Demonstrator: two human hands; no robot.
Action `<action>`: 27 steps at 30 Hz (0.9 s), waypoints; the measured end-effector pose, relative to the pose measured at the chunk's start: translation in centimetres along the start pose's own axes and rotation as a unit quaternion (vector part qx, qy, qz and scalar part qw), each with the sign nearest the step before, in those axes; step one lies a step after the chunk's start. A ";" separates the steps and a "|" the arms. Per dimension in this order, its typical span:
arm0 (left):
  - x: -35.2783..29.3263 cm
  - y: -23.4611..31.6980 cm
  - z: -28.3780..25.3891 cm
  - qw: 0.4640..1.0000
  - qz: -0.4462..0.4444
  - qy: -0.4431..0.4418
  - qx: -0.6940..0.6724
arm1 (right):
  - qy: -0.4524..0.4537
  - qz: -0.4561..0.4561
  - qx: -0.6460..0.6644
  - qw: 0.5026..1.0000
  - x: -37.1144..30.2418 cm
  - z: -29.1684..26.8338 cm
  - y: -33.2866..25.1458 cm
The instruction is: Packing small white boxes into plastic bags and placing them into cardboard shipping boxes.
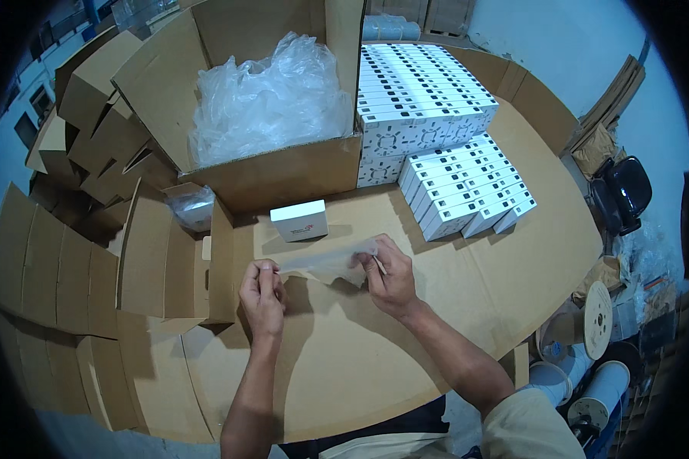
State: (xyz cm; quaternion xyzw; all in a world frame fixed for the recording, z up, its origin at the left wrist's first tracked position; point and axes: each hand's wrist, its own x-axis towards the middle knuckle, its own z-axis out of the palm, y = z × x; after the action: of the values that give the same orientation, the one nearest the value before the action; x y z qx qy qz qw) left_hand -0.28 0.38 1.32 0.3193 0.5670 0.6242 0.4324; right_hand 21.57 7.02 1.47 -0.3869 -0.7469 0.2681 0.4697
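Stretched between my two hands is a clear plastic bag (321,264), held above the cardboard-covered table. My left hand (263,297) pinches its left end between thumb and fingers. At the other end, my right hand (389,277) grips the plastic with thumb and fingertips closed. Just beyond the bag a small white box (299,221) stands on the table, touched by neither hand. To the left of my left hand is an open brown carton (223,268) with a clear-wrapped item (191,208) at its far end.
A large open carton (283,170) full of clear plastic bags (272,103) stands at the back. Stacked white boxes (429,126) fill the back right. Open brown cartons (92,145) pile up at left. Spools (595,320) and a black chair (624,195) stand beyond the table's right edge.
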 end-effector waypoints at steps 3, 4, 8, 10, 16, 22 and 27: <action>-0.3 -0.4 0.5 0.990 0.137 0.031 0.017 | -0.012 0.107 0.114 0.988 0.1 0.8 -0.9; -0.2 -0.2 0.8 0.970 0.221 0.050 0.085 | -0.012 0.107 0.113 0.988 0.0 0.8 -0.9; -0.9 0.2 2.2 0.981 0.169 0.065 0.073 | -0.097 0.093 0.125 0.983 -0.1 1.0 -0.5; -0.6 -0.2 1.3 0.980 0.160 0.053 0.107 | -0.131 0.101 0.133 0.977 0.0 1.1 -0.5; -1.4 -0.8 1.7 0.973 0.156 0.056 0.161 | -0.127 0.151 0.160 0.967 -0.3 2.3 -0.9; -1.8 -0.5 2.8 0.951 0.226 0.059 0.200 | -0.034 0.255 0.338 0.905 -0.5 2.7 0.1; -2.2 -0.7 2.7 0.966 0.185 0.057 0.171 | -0.012 0.278 0.326 0.904 -0.4 2.9 -1.9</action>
State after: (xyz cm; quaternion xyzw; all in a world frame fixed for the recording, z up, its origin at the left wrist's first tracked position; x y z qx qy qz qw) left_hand 3.16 -0.40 1.22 0.4517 0.6198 0.6044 0.2158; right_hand 18.36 5.54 1.54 -0.4006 -0.4861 0.6207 0.4669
